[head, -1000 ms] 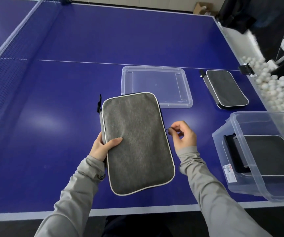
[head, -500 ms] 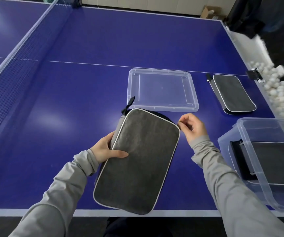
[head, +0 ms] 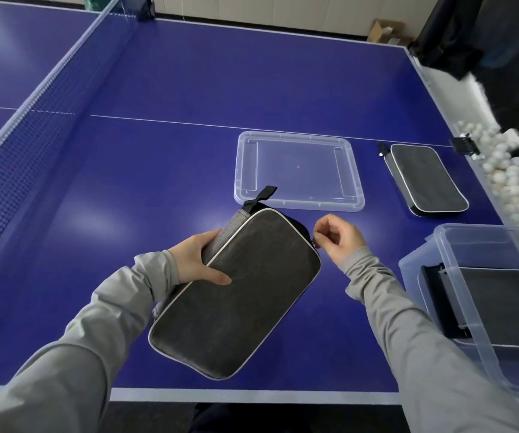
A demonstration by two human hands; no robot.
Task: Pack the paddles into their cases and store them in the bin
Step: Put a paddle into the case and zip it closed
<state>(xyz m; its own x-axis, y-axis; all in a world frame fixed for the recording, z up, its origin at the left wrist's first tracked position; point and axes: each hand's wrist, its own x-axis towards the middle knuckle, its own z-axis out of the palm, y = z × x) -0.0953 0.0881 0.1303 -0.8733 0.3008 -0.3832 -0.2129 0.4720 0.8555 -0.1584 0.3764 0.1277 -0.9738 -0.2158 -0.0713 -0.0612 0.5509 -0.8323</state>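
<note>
My left hand (head: 194,260) grips the grey case (head: 236,292) by its long edge, tilted above the table (head: 164,145); right fingers (head: 325,234) pinch the zipper pull at its two o'clock corner. It seems light, padded, softly yielding; the bin (head: 458,245) waits at three o'clock

The grey case (head: 236,292) has swung further clockwise; the right hand (head: 339,237) pinching its zipper pull has reached the far corner.

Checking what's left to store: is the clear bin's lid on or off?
Off. The lid lies flat on the table, apart from the open-topped bin, which holds one case.
</note>
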